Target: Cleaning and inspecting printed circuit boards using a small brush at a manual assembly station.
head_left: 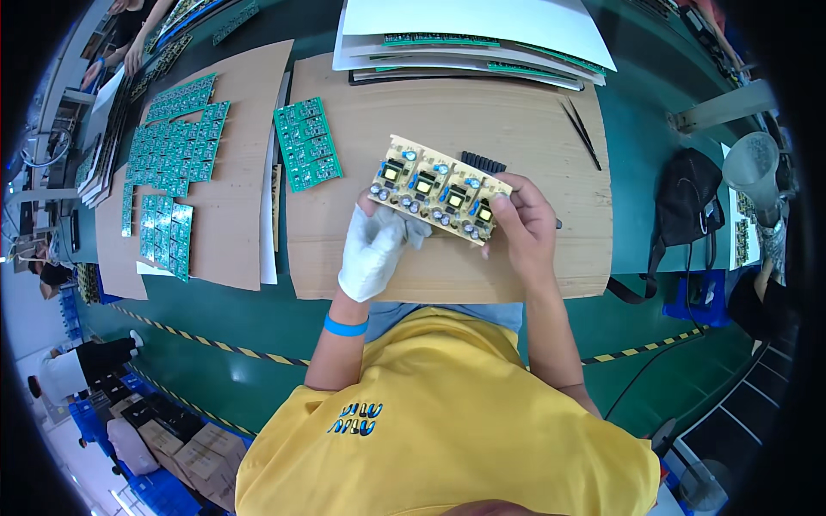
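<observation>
Between my two hands I hold a tan circuit board panel [439, 191], tilted down to the right, with several yellow-and-black transformers and round capacitors on its upper face. My left hand [375, 245], in a white glove with a bare thumb tip showing, grips its lower left edge. My bare right hand [527, 219] is closed on the right end, thumb on top. Behind the panel, partly hidden by it, a black ridged strip [483, 162] lies on the cardboard sheet [396, 103]. A green circuit board panel [307, 144] rests to the left of my hands.
Several green boards [168, 155] lie on another cardboard sheet [232, 215] at left. White sheets [473, 26] with boards between them are stacked at the back. Black tweezers [582, 136] lie at right, before a black bag [688, 193]. Other people work at the far left and right.
</observation>
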Motion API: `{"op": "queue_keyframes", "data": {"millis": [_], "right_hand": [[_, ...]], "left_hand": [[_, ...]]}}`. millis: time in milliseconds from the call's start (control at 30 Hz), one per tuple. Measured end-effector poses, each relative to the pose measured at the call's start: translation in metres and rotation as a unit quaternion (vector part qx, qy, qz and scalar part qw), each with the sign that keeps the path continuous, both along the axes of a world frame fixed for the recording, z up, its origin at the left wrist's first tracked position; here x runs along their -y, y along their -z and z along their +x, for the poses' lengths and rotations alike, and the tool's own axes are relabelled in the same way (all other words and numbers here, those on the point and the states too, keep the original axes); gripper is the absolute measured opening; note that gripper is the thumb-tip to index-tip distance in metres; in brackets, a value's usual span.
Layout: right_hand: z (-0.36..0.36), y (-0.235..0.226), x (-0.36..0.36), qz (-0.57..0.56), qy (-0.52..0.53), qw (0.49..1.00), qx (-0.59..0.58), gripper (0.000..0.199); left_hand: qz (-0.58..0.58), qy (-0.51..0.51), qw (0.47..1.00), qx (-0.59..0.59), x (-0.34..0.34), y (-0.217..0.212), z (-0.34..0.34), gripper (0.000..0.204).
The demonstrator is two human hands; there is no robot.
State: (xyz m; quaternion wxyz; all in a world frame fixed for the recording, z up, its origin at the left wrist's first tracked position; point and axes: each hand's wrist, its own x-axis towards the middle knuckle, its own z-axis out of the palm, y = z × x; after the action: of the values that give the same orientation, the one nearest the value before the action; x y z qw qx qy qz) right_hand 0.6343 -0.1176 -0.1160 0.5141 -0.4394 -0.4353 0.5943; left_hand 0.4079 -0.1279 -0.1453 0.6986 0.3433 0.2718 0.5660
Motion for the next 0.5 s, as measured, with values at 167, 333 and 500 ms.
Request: {"op": "queue_keyframes", "data": {"millis": [167, 333, 500], "right_hand": [[-0.004, 0.009, -0.002, -0.054, 0.016, 0.997, -0.045, 0.031], [-0.003, 0.012, -0.005, -0.059, 0.001, 0.997, -0.056, 0.031], [-0.003, 0.014, -0.004, -0.062, 0.001, 0.997, -0.047, 0.031]], "left_hand": [[0.002, -0.028, 0.999, 0.023, 0.001, -0.004, 0.004, 0.04], [0.002, -0.04, 0.999, 0.028, 0.0, -0.004, 0.004, 0.034], [-0.015, -0.042, 0.999, 0.002, 0.0, -0.008, 0.005, 0.029]]}}
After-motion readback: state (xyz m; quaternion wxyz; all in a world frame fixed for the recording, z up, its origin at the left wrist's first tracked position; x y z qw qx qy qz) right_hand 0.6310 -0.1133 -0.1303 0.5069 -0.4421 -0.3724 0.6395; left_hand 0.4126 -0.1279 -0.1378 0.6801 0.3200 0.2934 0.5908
